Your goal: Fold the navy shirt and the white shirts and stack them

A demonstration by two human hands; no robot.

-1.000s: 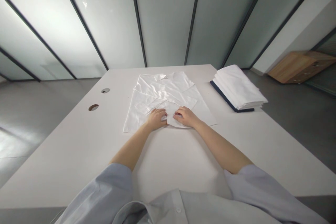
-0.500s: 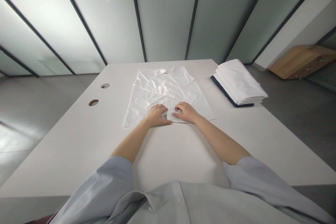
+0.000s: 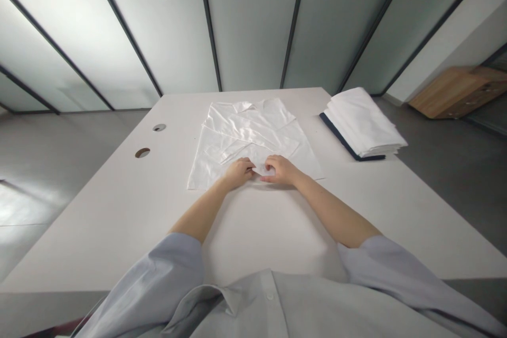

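Note:
A shiny white shirt (image 3: 253,129) lies flat on the table, collar at the far end, with its sleeves laid across the body. At the middle of the near hem, my left hand (image 3: 238,172) pinches the cloth between thumb and fingers, and the edge is slightly raised there. Just to the right, my right hand (image 3: 282,170) rests on the same hem in a C shape. A gap shows between its thumb and curled fingers. Parts of the hem are hidden under both hands.
The white table (image 3: 119,222) has two round holes toward its left edge. A stack of folded white cloth (image 3: 364,121) sits at the right on a dark navy piece (image 3: 340,140). Frosted glass panels (image 3: 253,21) stand behind; a wooden cabinet (image 3: 455,90) is at far right.
My left thumb and fingers have closed together on the hem, lifting it a little. My right hand has barely moved. The stack is unchanged.

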